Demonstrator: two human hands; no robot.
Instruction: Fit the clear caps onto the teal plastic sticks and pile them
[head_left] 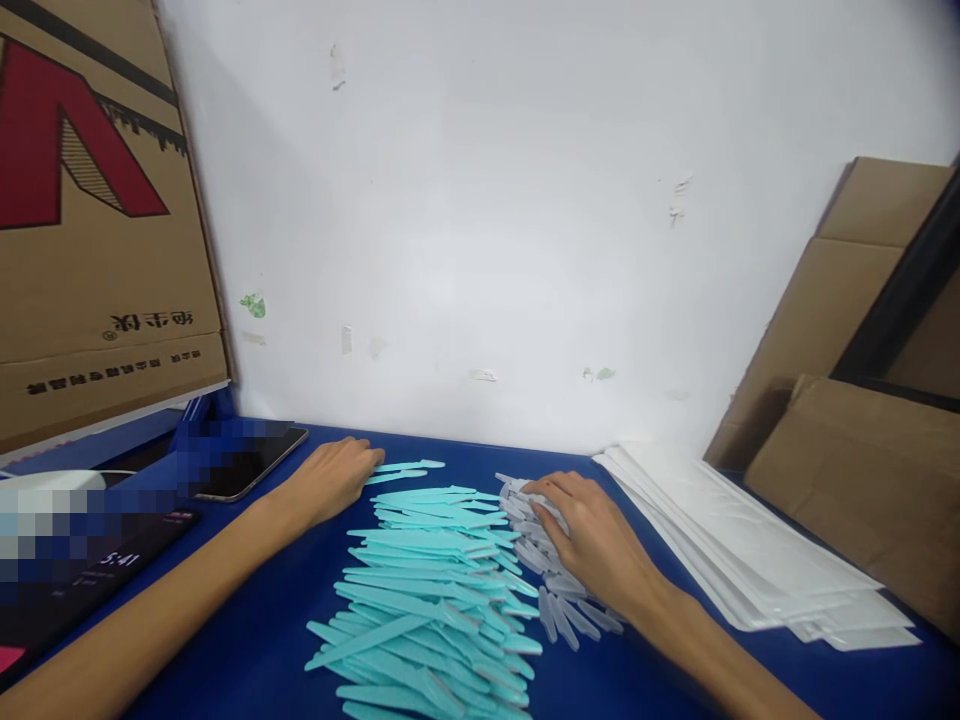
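Note:
Many turquoise eyebrow razors [420, 578] lie in a long overlapping heap in the middle of the blue table, mostly pointing sideways. At the heap's far left end, my left hand [343, 475] is closed, with its fingertips at the ends of two turquoise eyebrow razors [405, 469]. Right of the heap is a pile of small translucent blade caps [541, 550]. My right hand [589, 530] rests over this pile, thumb and index finger apart and reaching among the caps. Its other fingertips are partly hidden.
White mailer bags [742, 540] are stacked at the right, in front of brown cardboard [855, 490]. On the left lie a phone [251, 465] and a dark lit screen [97, 570], below a large printed carton [97, 270]. A white wall [465, 220] stands behind the blue table [247, 620].

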